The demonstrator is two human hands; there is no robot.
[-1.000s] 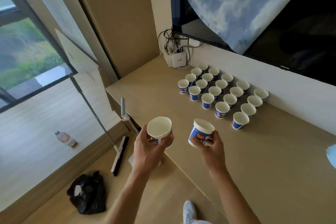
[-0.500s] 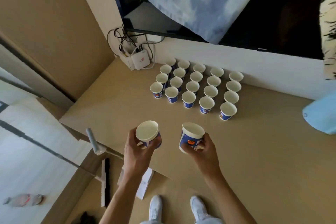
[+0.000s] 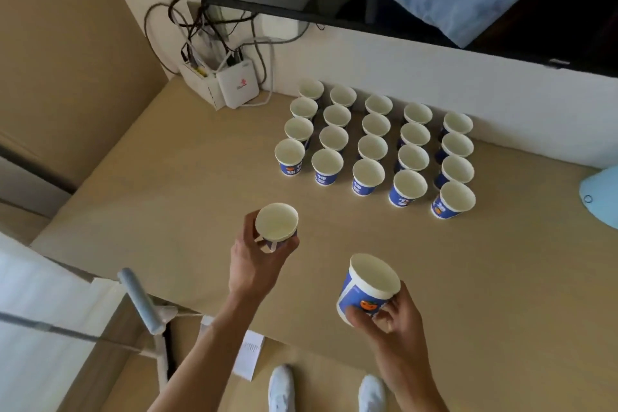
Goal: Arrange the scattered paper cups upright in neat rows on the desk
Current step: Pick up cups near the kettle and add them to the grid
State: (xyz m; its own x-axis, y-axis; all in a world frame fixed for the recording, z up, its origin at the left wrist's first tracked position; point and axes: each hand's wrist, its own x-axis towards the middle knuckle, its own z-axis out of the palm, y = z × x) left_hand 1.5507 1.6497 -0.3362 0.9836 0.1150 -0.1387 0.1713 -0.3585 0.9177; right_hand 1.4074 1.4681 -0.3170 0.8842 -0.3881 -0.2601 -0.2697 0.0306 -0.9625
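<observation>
Most of the work looked finished. Twenty paper cups (image 3: 372, 147) stood upright on the far right part of the bench (image 3: 167, 194), close to the white wall, in five lines of four. Their mouths were up, and the blue printed sides showed on the nearest ones. The lines were quite straight, though the whole block ran a little slanted against the wall. I could see no cup lying on its side anywhere on the bench. In my judgement, only the two cups in the person's hands remained. They could begin a new near row or a new line at the left side of the block.

The left hand (image 3: 257, 254) was raised over the bench, near and to the left of the block. Its grip was clamped around the lower part of the left-hand cup (image 3: 277, 222), the thumb on one side and the fingers on the other. This cup was held upright with its mouth open upward, and it seemed to be above the surface, not standing on it.

The right hand (image 3: 398, 314) was nearer, over the near part of the bench. Its grip was clamped around the base of the right-hand cup (image 3: 371, 284). This cup was tilted, showing its blue side with an orange picture, so it probably needed straightening before it was set down.
</observation>
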